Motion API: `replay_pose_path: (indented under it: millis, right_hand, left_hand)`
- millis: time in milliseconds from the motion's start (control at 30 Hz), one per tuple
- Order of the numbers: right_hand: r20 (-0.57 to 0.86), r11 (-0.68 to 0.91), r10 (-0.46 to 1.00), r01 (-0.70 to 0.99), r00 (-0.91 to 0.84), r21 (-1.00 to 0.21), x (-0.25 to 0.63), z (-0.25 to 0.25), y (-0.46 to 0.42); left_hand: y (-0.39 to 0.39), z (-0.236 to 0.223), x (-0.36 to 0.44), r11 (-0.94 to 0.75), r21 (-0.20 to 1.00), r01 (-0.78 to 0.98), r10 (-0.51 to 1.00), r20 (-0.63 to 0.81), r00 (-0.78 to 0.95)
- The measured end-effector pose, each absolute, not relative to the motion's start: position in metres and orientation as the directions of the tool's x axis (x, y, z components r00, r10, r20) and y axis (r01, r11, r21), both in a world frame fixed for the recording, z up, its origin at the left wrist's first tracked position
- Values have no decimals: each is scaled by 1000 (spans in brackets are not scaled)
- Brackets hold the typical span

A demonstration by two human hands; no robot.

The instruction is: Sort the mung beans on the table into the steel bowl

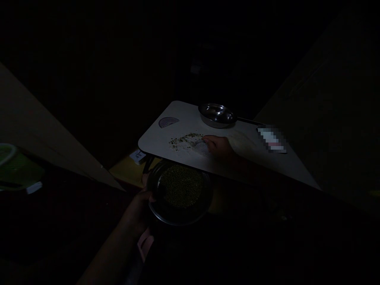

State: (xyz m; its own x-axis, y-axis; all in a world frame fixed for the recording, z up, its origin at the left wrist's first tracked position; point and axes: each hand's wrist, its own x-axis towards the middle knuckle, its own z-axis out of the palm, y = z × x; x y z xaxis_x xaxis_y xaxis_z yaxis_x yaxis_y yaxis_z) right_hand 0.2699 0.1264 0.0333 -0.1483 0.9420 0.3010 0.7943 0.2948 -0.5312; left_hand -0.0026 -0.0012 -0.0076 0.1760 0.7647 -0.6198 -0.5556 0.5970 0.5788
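Observation:
My left hand (143, 204) grips the rim of a round metal bowl (162, 219), held just below the table's near edge. Inside it lies a layer of small green beans (181, 186), which look like mung beans. My right hand (217, 145) is over the white table, its fingers curled together beside a patch of scattered green beans (178, 141). Whatever those fingers hold, if anything, is hidden. Behind the right hand stands a second, shiny steel bowl (218, 122); its inside looks dark.
The white table (154, 142) has a rounded left corner and a printed half-circle mark (168, 122). A phone-like device (271, 138) with a blurred screen lies at the right. A green object (20, 168) is at far left, a small white box (138, 156) below the table. The room is very dark.

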Motion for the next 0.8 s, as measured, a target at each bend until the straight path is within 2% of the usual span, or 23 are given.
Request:
replay_pose_path:
  millis: [100, 233, 800]
  right_hand:
    - [329, 330, 928, 788, -172, -520, 273, 31, 126]
    - [336, 352, 921, 787, -196, -506, 270, 32, 126]
    - [293, 271, 946, 833, -138, -481, 249, 37, 128]
  left_hand:
    - [-2, -6, -2, 593, 632, -499, 773, -620, 133]
    - [-2, -3, 0, 585, 637, -502, 778, -615, 127]
    - [-2, -3, 0, 580, 631, -515, 781, -611, 131]
